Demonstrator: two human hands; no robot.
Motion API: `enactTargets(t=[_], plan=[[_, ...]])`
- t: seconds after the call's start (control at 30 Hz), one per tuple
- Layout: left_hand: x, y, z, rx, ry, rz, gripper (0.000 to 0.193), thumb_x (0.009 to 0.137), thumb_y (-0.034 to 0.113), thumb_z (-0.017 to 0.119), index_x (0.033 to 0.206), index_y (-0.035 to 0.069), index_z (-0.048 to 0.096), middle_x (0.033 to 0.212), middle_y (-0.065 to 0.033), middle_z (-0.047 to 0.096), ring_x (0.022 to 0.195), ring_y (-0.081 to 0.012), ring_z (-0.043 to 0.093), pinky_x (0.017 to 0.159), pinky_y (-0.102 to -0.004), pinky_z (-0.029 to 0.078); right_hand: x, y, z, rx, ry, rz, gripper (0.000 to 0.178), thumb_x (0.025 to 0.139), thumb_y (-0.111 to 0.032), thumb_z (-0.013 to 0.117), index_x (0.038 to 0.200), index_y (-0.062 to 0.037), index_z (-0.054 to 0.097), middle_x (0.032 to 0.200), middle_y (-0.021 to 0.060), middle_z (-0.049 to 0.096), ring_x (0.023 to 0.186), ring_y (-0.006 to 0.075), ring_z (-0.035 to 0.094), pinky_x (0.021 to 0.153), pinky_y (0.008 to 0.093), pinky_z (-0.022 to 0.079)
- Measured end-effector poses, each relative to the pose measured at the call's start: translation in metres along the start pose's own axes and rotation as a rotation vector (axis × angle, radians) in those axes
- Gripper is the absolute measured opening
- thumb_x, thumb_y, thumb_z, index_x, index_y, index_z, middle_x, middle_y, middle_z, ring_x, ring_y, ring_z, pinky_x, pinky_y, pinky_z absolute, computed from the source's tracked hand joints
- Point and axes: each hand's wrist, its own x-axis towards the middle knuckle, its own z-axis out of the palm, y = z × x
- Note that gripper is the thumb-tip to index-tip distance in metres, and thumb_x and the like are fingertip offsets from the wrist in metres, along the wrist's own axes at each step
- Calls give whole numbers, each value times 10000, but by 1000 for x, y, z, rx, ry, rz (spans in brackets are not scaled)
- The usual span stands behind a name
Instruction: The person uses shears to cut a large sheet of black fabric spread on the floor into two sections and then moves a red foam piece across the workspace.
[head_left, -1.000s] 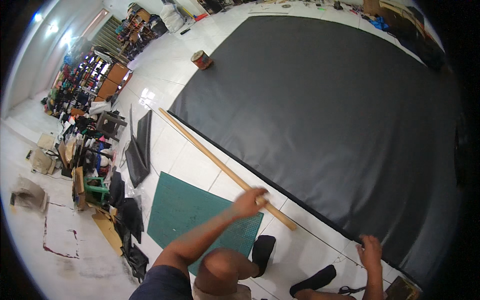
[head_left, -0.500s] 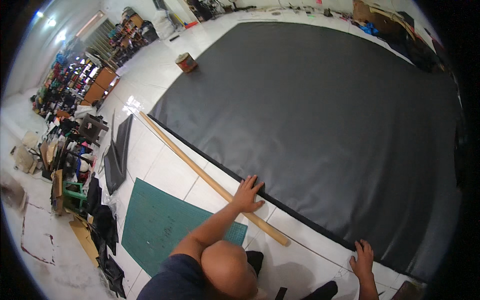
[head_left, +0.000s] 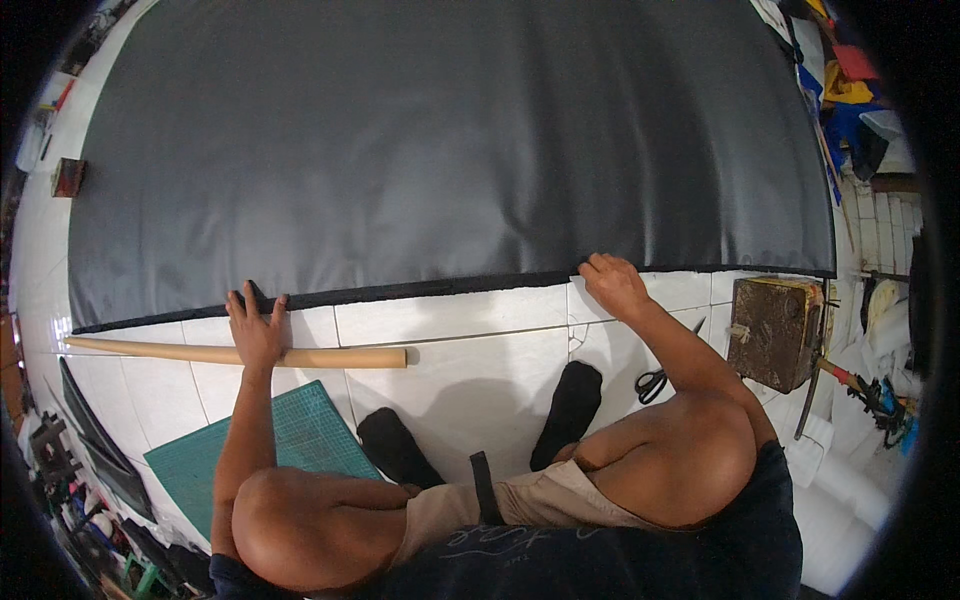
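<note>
A large black sheet, smooth and leather-like, lies spread over the floor with its near edge running across in front of me. My left hand rests at that edge with its fingers spread, the fingertips on the sheet. Under my left wrist lies a long tan tube, roughly parallel to the edge. Farther right, my right hand has its fingers curled together and pinches the edge of the sheet. A pair of black-handled scissors lies on the tiles beside my right forearm.
A green cutting mat lies partly under my left arm. A rusty can stands at the sheet's left border. To the right are a brown, worn block-like object and a red-handled tool. White tiled floor surrounds my feet.
My view has swung to the right and down, bringing the scissors and brown block into sight. Both hands are still at the sheet's near edge, the right one with fingers closed on it.
</note>
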Motion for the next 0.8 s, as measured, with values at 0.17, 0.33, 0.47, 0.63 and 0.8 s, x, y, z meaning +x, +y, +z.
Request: enactTargets(t=[0.17,0.33,0.47,0.63,0.8], plan=[[1,-26,10,-71,-4,-29,831,865,580,604,1495,115,327,1517,-315,233,1392,-498,247,1123,-505,282,7,-9,-4,-6,30,-62,85,714,-63,637,773,-58,577,799,103,547,793,285,607,715,417,503],[-2,-4,-7,74,-146,-112,896,867,658,533,1513,94,272,1543,-280,207,1433,-453,185,1145,-552,200,9,-4,-5,2,-43,-91,87,770,-103,595,852,-74,608,840,113,560,843,300,607,743,435,490],[-7,-14,-11,88,-235,-233,921,884,687,460,1528,79,207,1574,-254,130,1470,-395,97,1163,-568,115,21,-7,0,10,-30,-116,125,754,-89,603,874,-61,628,890,126,585,903,310,593,771,453,473],[1,14,-31,29,-239,-223,977,876,687,460,1533,39,140,1573,-271,105,1475,-392,78,1171,-543,97,1,2,3,33,2,-51,183,605,-19,666,776,-34,602,809,139,540,814,334,562,704,451,440],[-13,-7,-23,9,-213,-242,1022,853,731,456,1539,56,113,1571,-282,88,1463,-423,112,1147,-582,153,36,-44,-33,306,-51,-31,475,683,-153,697,1119,-3,581,1148,211,526,1148,403,479,968,498,374]])
